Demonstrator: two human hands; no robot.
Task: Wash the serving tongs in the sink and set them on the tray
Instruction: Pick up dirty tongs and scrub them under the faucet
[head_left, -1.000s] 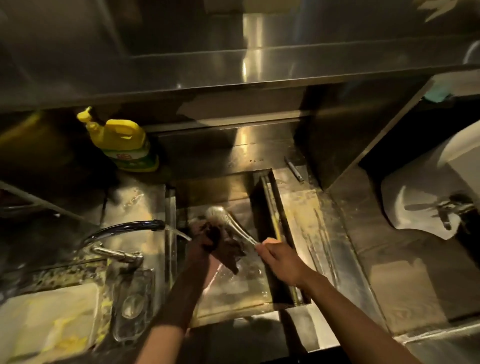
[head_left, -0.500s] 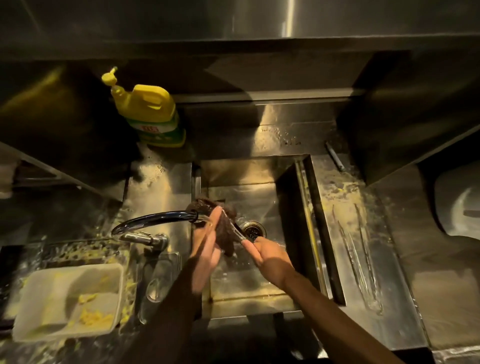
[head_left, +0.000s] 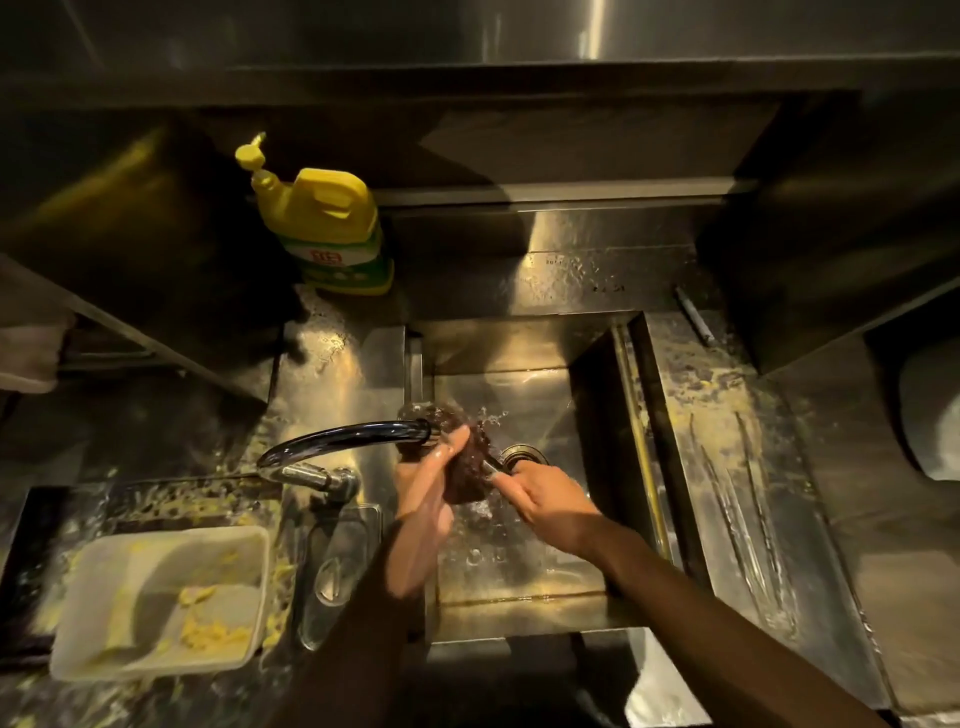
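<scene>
Both hands are over the steel sink (head_left: 519, 384), under the running faucet (head_left: 343, 439). My left hand (head_left: 426, 483) holds a dark scrubber (head_left: 470, 462) wrapped round the head of the serving tongs (head_left: 491, 466). Only a short shiny stretch of the tongs shows between the hands. My right hand (head_left: 550, 499) grips the handle end, just in front of the drain (head_left: 524, 457). Water splashes off the scrubber. To the right of the sink lies a wet steel tray (head_left: 691, 384).
Two slim tongs (head_left: 748, 519) lie on the steel tray. A yellow detergent bottle (head_left: 327, 228) stands behind the sink at the left. A white container (head_left: 161, 597) with yellow food scraps sits on the soiled counter at the left.
The hands carried the tongs up under the faucet's stream. The scrubber now covers the tongs' head, which was bare a second ago. The view shifted right and down.
</scene>
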